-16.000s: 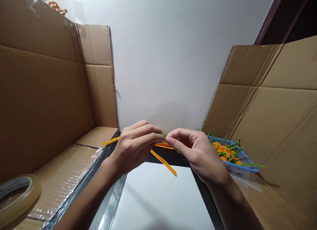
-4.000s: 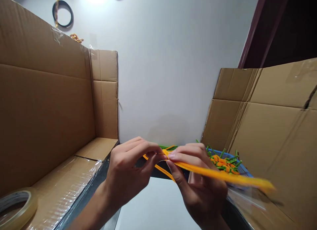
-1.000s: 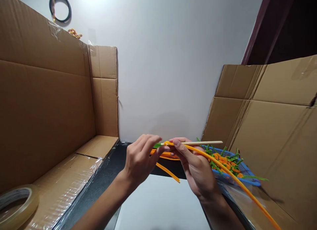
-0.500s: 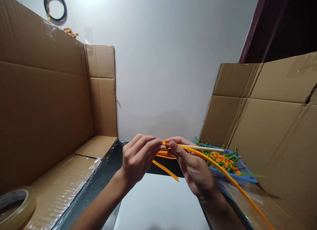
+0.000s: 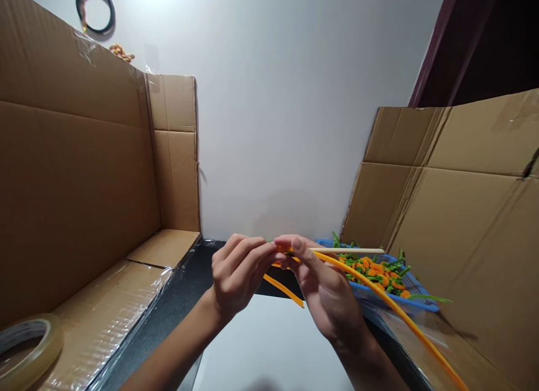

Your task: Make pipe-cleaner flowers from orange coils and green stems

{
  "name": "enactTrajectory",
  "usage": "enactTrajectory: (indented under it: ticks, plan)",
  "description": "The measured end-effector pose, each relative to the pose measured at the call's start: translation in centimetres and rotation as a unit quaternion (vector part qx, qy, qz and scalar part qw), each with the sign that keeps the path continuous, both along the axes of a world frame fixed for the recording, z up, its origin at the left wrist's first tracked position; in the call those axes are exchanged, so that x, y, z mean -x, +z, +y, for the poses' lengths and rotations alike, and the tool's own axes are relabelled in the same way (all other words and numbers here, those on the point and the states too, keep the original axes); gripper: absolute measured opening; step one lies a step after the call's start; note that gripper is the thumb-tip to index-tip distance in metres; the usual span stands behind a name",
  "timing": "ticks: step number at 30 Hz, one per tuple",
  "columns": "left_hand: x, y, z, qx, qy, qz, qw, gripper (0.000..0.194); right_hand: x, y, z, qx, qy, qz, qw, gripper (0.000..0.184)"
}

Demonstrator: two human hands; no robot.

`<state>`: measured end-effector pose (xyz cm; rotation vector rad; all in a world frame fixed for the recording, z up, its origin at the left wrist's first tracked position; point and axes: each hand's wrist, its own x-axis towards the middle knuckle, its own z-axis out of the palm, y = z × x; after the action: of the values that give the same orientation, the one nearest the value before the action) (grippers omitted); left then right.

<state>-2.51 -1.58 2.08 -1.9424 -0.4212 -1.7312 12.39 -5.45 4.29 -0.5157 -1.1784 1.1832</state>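
Note:
A long orange pipe cleaner runs from between my fingers down to the lower right, beyond the frame. Alongside it a thin pale wooden stick points right, its left end hidden by my fingers. My right hand is closed on both, thumb pressed over them. My left hand pinches at the left end of the pipe cleaner, where the two hands meet; its fingertips partly cover what they grip. Behind and below the hands lie more orange pipe cleaners, partly hidden.
A blue basket holding small orange and green pieces stands at right. White paper lies on the black surface. Cardboard walls rise on both sides. A tape roll sits at lower left.
My right fingers have shifted slightly left and closer to my left fingertips, covering more of the wound end. The left hand has dropped a little. The stick remains held.

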Motion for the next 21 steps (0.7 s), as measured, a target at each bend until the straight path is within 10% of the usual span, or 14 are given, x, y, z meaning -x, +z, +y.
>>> enactTrajectory:
  ticks: [12,21]
  plan:
    - [1.0,0.5,0.5,-0.131,0.071,0.055,0.987,0.026,1.2,-0.2,-0.5,0.057,-0.113,0.074,0.989,0.041]
    - [0.8,0.2,0.4,-0.122,0.06,0.033,0.99,0.03,1.7,-1.0,-0.9,-0.039,-0.205,0.066,0.976,0.034]
